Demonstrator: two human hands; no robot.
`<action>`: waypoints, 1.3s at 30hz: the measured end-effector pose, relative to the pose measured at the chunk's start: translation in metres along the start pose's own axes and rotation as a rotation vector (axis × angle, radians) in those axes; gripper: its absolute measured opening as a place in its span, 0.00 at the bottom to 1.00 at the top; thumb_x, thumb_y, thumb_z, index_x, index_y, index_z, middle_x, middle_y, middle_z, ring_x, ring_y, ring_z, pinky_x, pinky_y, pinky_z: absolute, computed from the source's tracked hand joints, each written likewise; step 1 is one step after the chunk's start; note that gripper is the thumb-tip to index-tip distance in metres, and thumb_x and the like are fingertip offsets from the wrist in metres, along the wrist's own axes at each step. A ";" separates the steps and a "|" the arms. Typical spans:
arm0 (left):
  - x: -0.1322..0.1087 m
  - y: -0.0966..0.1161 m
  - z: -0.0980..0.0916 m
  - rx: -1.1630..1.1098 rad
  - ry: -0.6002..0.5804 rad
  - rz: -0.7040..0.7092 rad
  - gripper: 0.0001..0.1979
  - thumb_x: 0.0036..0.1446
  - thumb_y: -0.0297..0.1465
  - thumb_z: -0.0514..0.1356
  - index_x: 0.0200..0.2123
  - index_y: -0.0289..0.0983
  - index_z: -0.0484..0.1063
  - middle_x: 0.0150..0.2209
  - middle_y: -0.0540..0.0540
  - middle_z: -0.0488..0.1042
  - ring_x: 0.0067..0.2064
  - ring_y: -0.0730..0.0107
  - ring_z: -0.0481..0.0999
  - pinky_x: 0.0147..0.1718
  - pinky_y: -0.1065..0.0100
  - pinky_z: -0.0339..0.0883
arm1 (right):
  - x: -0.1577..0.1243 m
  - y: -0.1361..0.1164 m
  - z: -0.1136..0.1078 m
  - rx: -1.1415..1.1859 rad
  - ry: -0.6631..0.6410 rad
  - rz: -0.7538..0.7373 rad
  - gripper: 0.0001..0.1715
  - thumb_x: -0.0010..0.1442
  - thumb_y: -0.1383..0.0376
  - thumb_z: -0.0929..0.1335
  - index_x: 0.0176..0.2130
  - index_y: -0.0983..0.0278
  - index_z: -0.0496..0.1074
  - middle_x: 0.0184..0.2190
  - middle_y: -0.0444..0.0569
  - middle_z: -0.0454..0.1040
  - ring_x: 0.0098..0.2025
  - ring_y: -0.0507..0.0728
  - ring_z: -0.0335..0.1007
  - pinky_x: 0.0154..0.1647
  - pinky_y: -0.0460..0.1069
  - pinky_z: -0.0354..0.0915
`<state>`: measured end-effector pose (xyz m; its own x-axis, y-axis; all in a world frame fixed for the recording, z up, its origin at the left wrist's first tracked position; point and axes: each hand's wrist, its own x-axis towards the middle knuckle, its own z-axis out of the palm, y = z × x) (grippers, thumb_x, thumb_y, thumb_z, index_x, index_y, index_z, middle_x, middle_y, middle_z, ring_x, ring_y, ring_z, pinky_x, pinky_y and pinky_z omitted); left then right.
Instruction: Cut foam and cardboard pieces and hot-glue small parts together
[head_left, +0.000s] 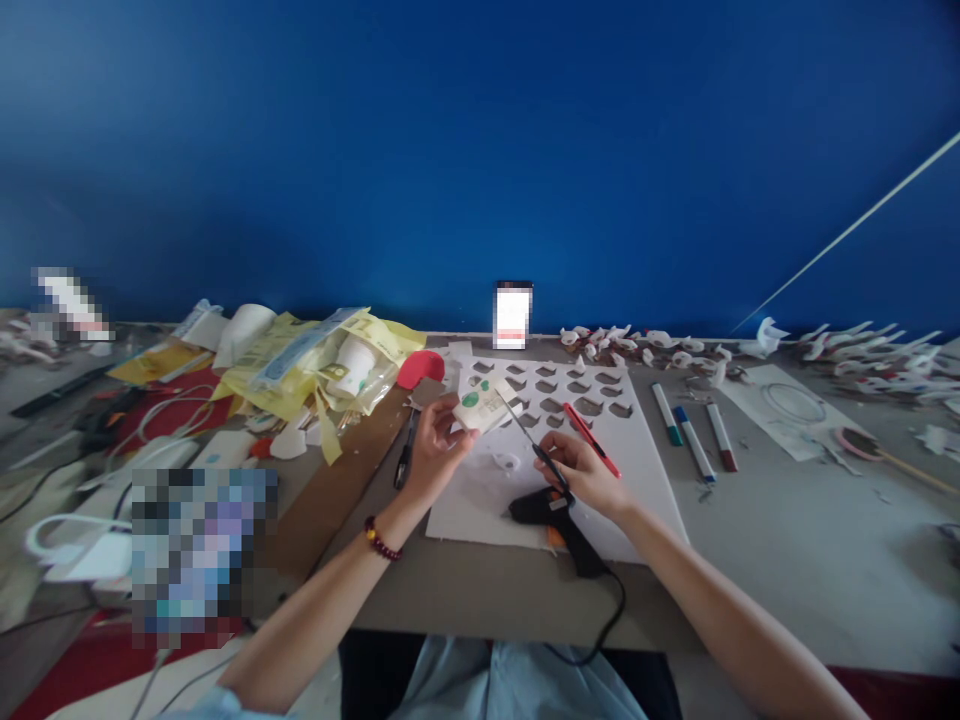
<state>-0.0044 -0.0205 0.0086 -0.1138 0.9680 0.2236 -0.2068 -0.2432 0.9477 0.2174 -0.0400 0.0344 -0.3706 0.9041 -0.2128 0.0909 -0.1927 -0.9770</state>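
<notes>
My left hand (437, 440) is closed on a small pale block-shaped packet (481, 405) with green leaf prints, tilted above a white foam board (472, 508). Pinched in my right hand (583, 470) is a slim dark-handled tool with a thin metal end (521, 418), which reaches to the packet's right side; its exact kind is unclear. Below that hand a black hot glue gun (544, 506) lies across the board's front part. A red cutter-like tool (592, 440) lies just beyond my right hand. One small white loose piece (505, 461) rests on the board between my hands.
Rows of curved cut-outs (577, 386) mark the board's far half. Several markers (694, 443) lie to the right, with white cut pieces (652, 345) along the wall. Yellow plastic bags (300, 365) and cables clutter the left. A lit phone (513, 315) stands at the wall.
</notes>
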 end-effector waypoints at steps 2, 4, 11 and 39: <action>0.000 0.001 0.001 0.007 -0.001 0.000 0.22 0.45 0.32 0.68 0.43 0.40 0.65 0.47 0.43 0.72 0.48 0.62 0.75 0.41 0.64 0.73 | 0.000 0.001 0.000 -0.002 -0.001 -0.003 0.26 0.46 0.48 0.74 0.28 0.62 0.61 0.17 0.35 0.60 0.18 0.45 0.52 0.16 0.42 0.57; 0.000 0.002 0.001 0.010 -0.005 0.003 0.22 0.45 0.32 0.68 0.43 0.39 0.64 0.47 0.42 0.73 0.48 0.61 0.75 0.41 0.63 0.73 | 0.001 0.002 -0.001 0.000 -0.003 -0.007 0.26 0.47 0.48 0.74 0.28 0.62 0.61 0.17 0.35 0.60 0.18 0.45 0.52 0.16 0.42 0.57; 0.000 0.000 0.001 -0.005 -0.006 0.007 0.22 0.45 0.31 0.68 0.43 0.40 0.64 0.46 0.43 0.73 0.48 0.62 0.75 0.41 0.64 0.72 | 0.002 0.003 -0.001 -0.009 -0.002 -0.004 0.25 0.46 0.49 0.74 0.28 0.62 0.61 0.17 0.36 0.60 0.18 0.45 0.53 0.16 0.42 0.57; 0.001 0.003 0.002 0.017 -0.007 0.026 0.23 0.46 0.34 0.67 0.44 0.38 0.64 0.48 0.41 0.73 0.48 0.60 0.75 0.43 0.62 0.71 | 0.004 0.008 -0.002 -0.040 0.050 -0.044 0.24 0.46 0.51 0.74 0.27 0.62 0.61 0.15 0.35 0.59 0.17 0.45 0.50 0.15 0.42 0.48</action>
<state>-0.0035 -0.0206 0.0120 -0.1121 0.9619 0.2493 -0.1876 -0.2668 0.9453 0.2183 -0.0376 0.0253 -0.3289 0.9293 -0.1682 0.1124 -0.1384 -0.9840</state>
